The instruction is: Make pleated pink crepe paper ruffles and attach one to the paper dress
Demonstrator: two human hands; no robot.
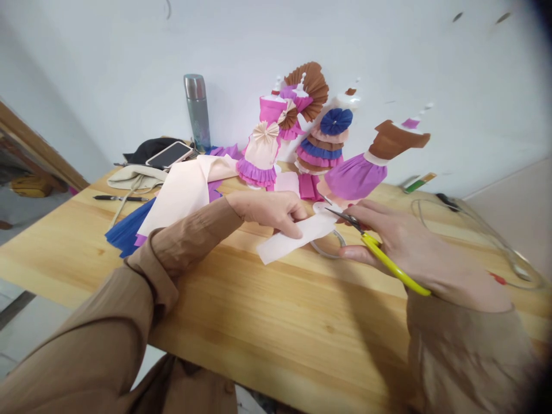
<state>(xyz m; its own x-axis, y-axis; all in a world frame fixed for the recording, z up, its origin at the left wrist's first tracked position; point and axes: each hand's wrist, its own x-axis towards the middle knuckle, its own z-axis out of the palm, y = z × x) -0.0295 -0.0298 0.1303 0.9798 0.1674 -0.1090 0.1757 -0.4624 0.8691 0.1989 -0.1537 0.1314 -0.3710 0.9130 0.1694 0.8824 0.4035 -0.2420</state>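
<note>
One pale strip is clamped in the left fingers; right fingers grip yellow-handled scissors

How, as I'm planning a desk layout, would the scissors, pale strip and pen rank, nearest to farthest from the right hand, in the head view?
1. Scissors: held in the right hand.
2. Pale strip: just left of that hand.
3. Pen: far off to the left.

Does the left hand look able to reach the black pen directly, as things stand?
Probably not: the left hand holds the pale paper strip, and larger paper sheets lie between that hand and the pen.
</note>
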